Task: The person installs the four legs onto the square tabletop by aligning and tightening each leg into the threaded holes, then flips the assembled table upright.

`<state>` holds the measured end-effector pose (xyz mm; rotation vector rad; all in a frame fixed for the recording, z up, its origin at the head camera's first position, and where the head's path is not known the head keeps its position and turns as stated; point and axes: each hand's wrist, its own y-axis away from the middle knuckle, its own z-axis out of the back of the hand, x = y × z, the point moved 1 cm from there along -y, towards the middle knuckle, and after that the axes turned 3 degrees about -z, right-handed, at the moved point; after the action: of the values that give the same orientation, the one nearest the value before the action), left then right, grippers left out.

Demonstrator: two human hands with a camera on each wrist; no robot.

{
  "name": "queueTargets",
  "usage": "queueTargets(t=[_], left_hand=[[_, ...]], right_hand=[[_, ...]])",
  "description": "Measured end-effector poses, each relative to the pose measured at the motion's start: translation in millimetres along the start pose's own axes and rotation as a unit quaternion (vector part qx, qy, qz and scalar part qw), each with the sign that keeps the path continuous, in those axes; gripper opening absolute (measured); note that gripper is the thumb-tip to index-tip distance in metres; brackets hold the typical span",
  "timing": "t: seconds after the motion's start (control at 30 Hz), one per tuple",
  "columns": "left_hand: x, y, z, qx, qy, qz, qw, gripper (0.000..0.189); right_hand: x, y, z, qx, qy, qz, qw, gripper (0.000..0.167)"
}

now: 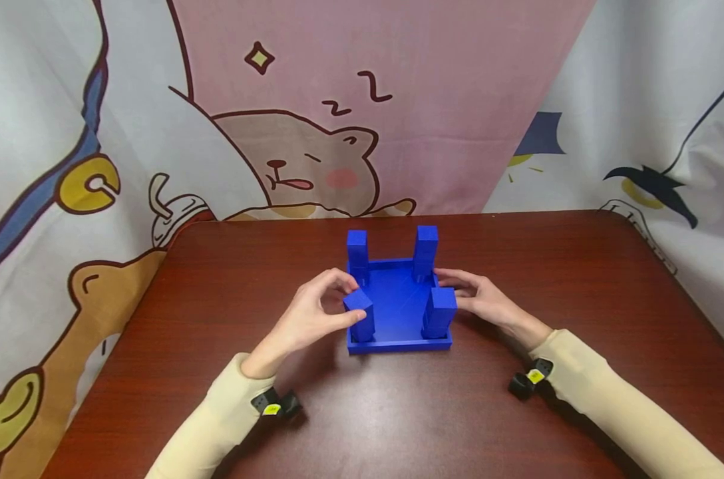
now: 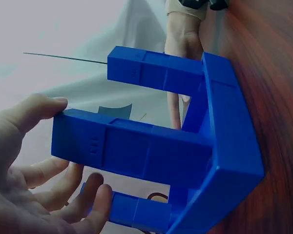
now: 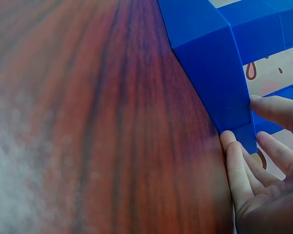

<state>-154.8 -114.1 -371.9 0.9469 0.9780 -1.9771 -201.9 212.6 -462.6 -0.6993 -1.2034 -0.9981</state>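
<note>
A blue square tray (image 1: 398,346) with a low wall has an upright blue post at each corner. My left hand (image 1: 314,309) pinches the upper end of the near-left post (image 1: 361,319) between thumb and fingers. That post's top looks turned slightly against the tray's sides. In the left wrist view the post (image 2: 132,146) shows stacked sections and small raised marks. At the tray's right side is my right hand (image 1: 488,303), holding the wall with thumb and fingers. The right wrist view shows its fingertips (image 3: 228,137) against the tray's outer wall (image 3: 215,83).
The near-right post (image 1: 440,313) stands close to my right hand. Two more posts, far left (image 1: 357,256) and far right (image 1: 425,253), rise at the back. Everything rests on a reddish-brown wooden table (image 1: 248,246). A cartoon-printed cloth (image 1: 446,86) hangs behind it.
</note>
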Motion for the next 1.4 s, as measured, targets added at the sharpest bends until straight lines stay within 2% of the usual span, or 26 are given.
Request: queueTargets(t=[0.07,0.13,0.27,0.33,0.47,0.6,0.77,0.9,1.0,1.17,1.3,1.4], left_hand=[[1.9,-0.4,0.3,0.014,0.020,0.004,0.9997,0.032],[5.5,-1.7,2.0,0.046,0.050,0.006,0.9976,0.030],[17.2,-6.6,7.2,0.128,0.122,-0.004,0.9842,0.029],[23.1,-8.8,9.6,0.158,0.136,-0.017,0.9778,0.029],[30.4,-11.0,11.9,0.186,0.131,-0.048,0.9726,0.028],[31.1,-11.1,11.3,0.190,0.132,-0.054,0.9713,0.028],[24.9,-8.0,10.6,0.184,0.128,-0.047,0.9736,0.032],[15.8,-3.5,11.0,0.168,0.104,-0.056,0.9787,0.039],[8.8,-0.2,10.1,0.124,0.085,-0.059,0.9869,0.038],[-1.4,3.1,5.4,0.033,0.059,-0.031,0.9973,0.032],[-7.1,4.2,0.2,-0.006,-0.007,-0.021,0.9997,0.033],[-8.2,3.6,-2.4,-0.019,-0.040,-0.029,0.9986,0.034]], right_hand=[[0.3,0.1,-0.1,0.001,-0.001,-0.001,1.0000,0.056],[0.6,0.1,-0.2,0.001,-0.004,0.000,1.0000,0.056],[1.0,0.1,0.2,0.001,-0.006,0.001,1.0000,0.056],[1.2,-0.1,0.1,0.001,-0.006,0.002,1.0000,0.056],[1.5,-0.5,-0.6,0.003,-0.008,0.004,1.0000,0.056],[1.0,-0.8,-1.1,0.000,-0.010,0.005,0.9999,0.056],[0.1,-0.1,-0.9,-0.001,-0.006,0.006,1.0000,0.055],[0.0,0.6,-0.5,-0.001,0.000,0.009,1.0000,0.054],[-0.2,0.2,-0.1,-0.003,0.001,0.009,1.0000,0.054],[1.3,0.5,0.1,-0.002,-0.002,0.004,1.0000,0.055],[2.1,1.1,-0.4,0.000,-0.005,0.002,1.0000,0.056],[2.0,1.0,-0.7,0.001,-0.008,0.001,1.0000,0.056]])
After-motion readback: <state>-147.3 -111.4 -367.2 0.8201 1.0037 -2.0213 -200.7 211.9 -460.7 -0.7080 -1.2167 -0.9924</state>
